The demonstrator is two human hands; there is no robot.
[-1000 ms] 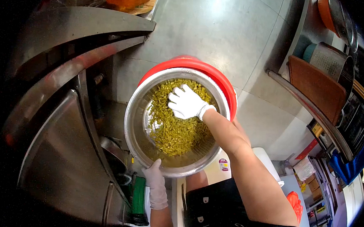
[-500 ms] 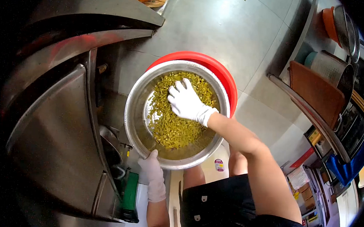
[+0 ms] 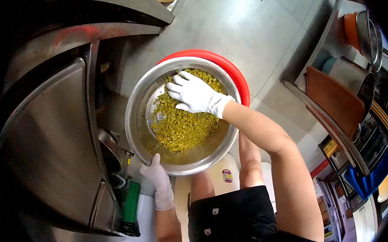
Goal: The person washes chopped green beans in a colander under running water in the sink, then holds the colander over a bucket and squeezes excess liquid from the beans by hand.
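A wide metal basin holds a heap of chopped green beans, or pieces much like them. My left hand, in a thin white glove, grips the near-left rim; its thumb lies over the edge and the other fingers are hidden below. Inside the basin my right hand, also white-gloved, rests palm down on the far part of the heap, fingers spread. Bare metal shows at the left of the bottom. Behind and under the basin sits a red tub, mostly covered.
At the left stands a steel cabinet. A green box is by its foot. On the right, a rack with a metal rail holds a brown board, a perforated strainer and an orange container. Grey tiled floor lies beyond.
My right hand has shifted left across the beans, its fingers reaching the heap's far-left edge. The basin appears slightly farther left and up in view, with my left hand still on its rim.
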